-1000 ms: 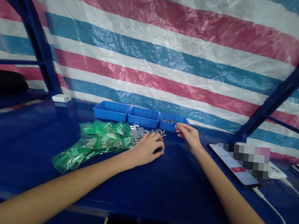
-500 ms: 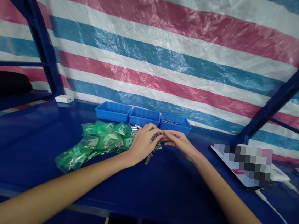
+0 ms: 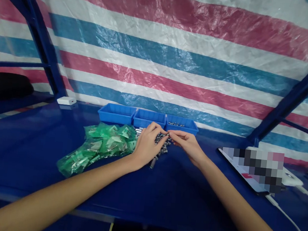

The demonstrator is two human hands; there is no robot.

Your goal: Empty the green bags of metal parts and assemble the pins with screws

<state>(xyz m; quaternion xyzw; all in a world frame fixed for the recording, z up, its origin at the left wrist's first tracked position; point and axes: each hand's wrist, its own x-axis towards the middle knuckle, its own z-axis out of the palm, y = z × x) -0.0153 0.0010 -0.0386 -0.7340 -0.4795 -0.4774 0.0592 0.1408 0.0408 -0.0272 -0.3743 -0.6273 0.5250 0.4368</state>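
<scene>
My left hand [image 3: 148, 144] is over a pile of small grey metal parts [image 3: 162, 150], thumb and forefinger closed in a pinch. My right hand [image 3: 187, 144] meets it from the right, its fingertips pinched too. Between both sets of fingertips sits a small metal piece [image 3: 167, 134], too tiny to name more exactly. Part of the pile is hidden behind my left hand. Just left of that hand lie several green plastic bags [image 3: 109, 142] with small parts inside, and some shiny metal pieces [image 3: 138, 130] show beside them.
Three blue bins stand in a row behind my hands: a left bin [image 3: 116, 118], a middle bin [image 3: 144, 123] and a right bin [image 3: 181, 128] with small metal parts inside. A tablet-like device [image 3: 236, 172] with a white cable [image 3: 291, 222] lies right; a white box [image 3: 66, 101] sits back left.
My right hand's fingers have closed in from a looser pose to a pinch at my left fingertips. More of the metal pile shows between the hands.
</scene>
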